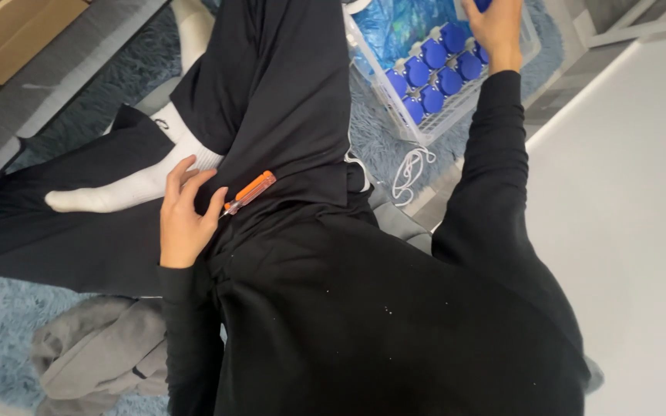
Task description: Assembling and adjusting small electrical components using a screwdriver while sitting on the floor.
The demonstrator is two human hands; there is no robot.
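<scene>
The screwdriver [249, 192] has a bright orange handle and a short metal shaft. It lies tilted on the black trousers, handle up to the right, tip down by the left hand's thumb. The blue parts [435, 73] — round, with pale tabs — sit packed in rows in the white basket [456, 112], near its close edge. One blue piece shows at the right hand's fingertips.

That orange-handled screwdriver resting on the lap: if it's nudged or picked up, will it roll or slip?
The orange-handled screwdriver looks rigid and probably light. It lies slanted on sloping black trouser fabric, so a nudge could send it sliding or rolling off. The left hand rests at its lower end and may check that. The handle seems smooth plastic, possibly slippery.
</scene>
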